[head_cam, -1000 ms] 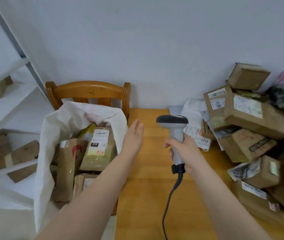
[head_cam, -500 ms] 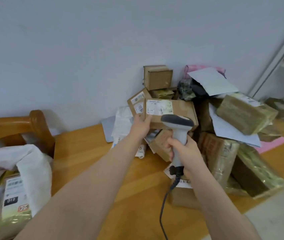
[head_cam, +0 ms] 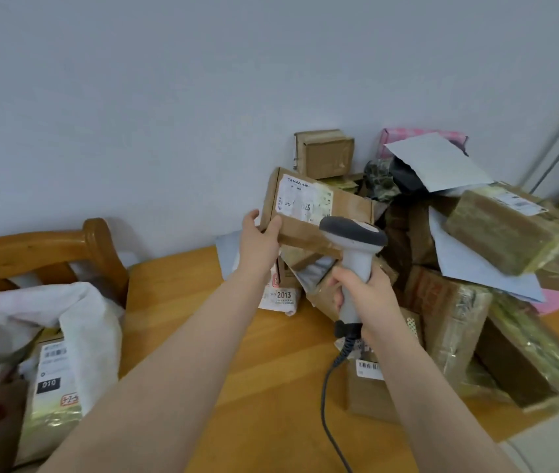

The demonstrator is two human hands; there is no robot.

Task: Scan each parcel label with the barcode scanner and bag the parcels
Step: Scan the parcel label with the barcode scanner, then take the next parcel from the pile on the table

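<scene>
Left hand (head_cam: 258, 241) gripping parcel (head_cam: 317, 213), label (head_cam: 303, 199) print blurred, scanner (head_cam: 353, 254) in right hand (head_cam: 365, 290)

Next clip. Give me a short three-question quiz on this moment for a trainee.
1. True or false: the right hand grips the barcode scanner.
2. The left hand holds: A) a pink box, B) a labelled cardboard parcel, C) nothing.
3. The white sack with parcels is on the person's ___ side.
Key: 1 true; 2 B; 3 left.
</scene>
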